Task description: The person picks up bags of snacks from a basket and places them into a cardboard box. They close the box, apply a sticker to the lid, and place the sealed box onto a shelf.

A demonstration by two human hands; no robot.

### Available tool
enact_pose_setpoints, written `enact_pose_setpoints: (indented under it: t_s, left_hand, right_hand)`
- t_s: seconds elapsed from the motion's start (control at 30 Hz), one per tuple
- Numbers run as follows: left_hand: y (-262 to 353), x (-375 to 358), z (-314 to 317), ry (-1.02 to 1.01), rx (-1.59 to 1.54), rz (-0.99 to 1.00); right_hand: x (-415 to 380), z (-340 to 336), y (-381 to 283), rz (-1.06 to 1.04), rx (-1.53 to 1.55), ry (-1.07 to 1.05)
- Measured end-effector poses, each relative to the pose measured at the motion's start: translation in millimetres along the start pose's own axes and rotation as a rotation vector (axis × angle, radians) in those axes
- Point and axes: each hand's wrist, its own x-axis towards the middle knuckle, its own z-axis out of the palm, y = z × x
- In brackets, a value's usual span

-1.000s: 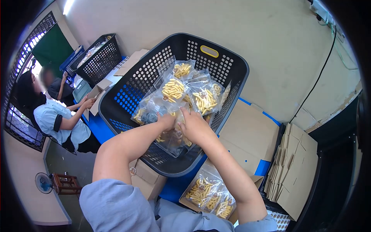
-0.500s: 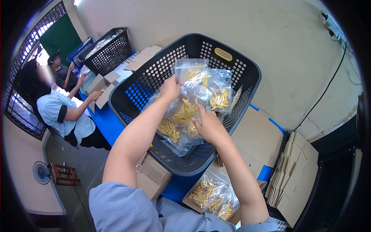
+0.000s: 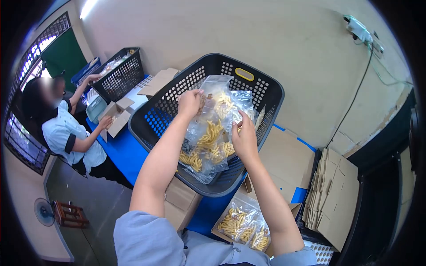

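The black plastic basket (image 3: pixel 266 111) in front of me holds several clear zip bags of yellow, finger-shaped snack pieces. With its fingers pinched, my left hand (image 3: pixel 189 104) grips the left edge of an upper snack bag (image 3: pixel 224 104). My right hand (image 3: pixel 245 136) is at the right side of that bag, thumb and fingers curled at its edge; the exact contact is partly hidden. Beneath lie other bags, including a snack bag (image 3: pixel 210 134) in the middle of the pile and a snack bag (image 3: pixel 191 160) nearer me.
An open carton (image 3: pixel 217 231) with snack bags stands below my right forearm. Flattened cardboard (image 3: pixel 330 199) is stacked at right. On the blue table (image 3: pixel 116 153) to the left, a person (image 3: pixel 66 133) handles a small carton (image 3: pixel 119 119) beside another black basket (image 3: pixel 120 73).
My right hand has moved from the middle of the pile to the upper bag's right side. The upper bag has shifted and tilted. The co-worker's one hand now reaches toward the far basket.
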Motion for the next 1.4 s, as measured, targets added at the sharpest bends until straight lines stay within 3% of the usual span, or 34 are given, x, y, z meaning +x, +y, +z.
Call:
enact_pose_setpoints:
  t_s: [0.1, 0.23, 0.33, 0.4, 0.47, 0.5, 0.53, 0.6, 0.77, 0.93, 1.0, 1.13, 1.2, 1.37, 1.4]
  left_hand:
    - [-1.3, -3.9, -1.9, 0.099, -0.338, 0.020]
    - [6.6, -4.2, -9.2, 0.133, -0.486, 0.003]
    - [22.3, -1.1, -18.8, 0.272, -0.695, 0.112]
    - [42.0, -6.6, -31.8, 0.177, -0.804, 0.146]
    - [78.3, -28.1, -51.6, -0.165, -1.005, 0.043]
    - [89.6, -37.5, -54.3, -0.223, -0.975, 0.122]
    - [100.7, -46.5, -56.8, -0.271, -0.946, 0.202]
    - [130.8, -77.6, -70.8, -0.362, -1.109, 0.118]
    - [171.0, -162.9, -87.9, -0.369, -1.156, 0.178]
    - [172.4, -231.3, -65.0, -0.549, -1.281, 0.135]
    - [173.2, -255.4, -54.6, -0.703, -1.209, 0.054]
    - [167.6, -291.2, -42.2, -0.772, -1.246, 0.103]
    - [165.5, -307.7, -50.3, -0.864, -1.109, 0.076]
    - [149.0, -342.1, -38.0, -0.808, -1.174, 0.074]
    - [148.2, -342.8, -39.2, -0.799, -1.202, -0.007]
  right_hand:
    - [-4.7, -4.5, -2.1, -0.010, 0.030, 0.041]
    - [-8.8, -7.6, -0.7, -0.050, -0.055, 0.066]
    - [-7.3, -8.0, -0.4, -0.128, -0.013, 0.151]
    - [-0.7, -12.5, 1.7, -0.133, 0.012, 0.183]
    - [3.0, -18.2, 0.0, 0.075, 0.526, 0.263]
    - [2.4, -28.2, -0.8, 0.137, 0.794, 0.240]
    - [-1.6, -44.1, -10.1, 0.129, 0.788, 0.247]
    - [-24.7, -81.2, -40.6, 0.119, 0.853, 0.066]
    - [-87.7, -129.3, -62.6, 0.166, 0.830, 0.152]
    - [-163.6, -160.5, -47.1, 0.440, 0.799, 0.002]
    - [-192.5, -164.7, -32.9, 0.470, 0.818, 0.046]
    - [-236.9, -166.7, -36.8, 0.626, 0.776, 0.062]
    - [-256.7, -156.6, -34.7, 0.599, 0.737, 0.049]
    - [-283.8, -145.0, -30.7, 0.697, 0.852, 0.070]
    - [-286.7, -143.1, -30.2, 0.700, 0.855, 0.075]
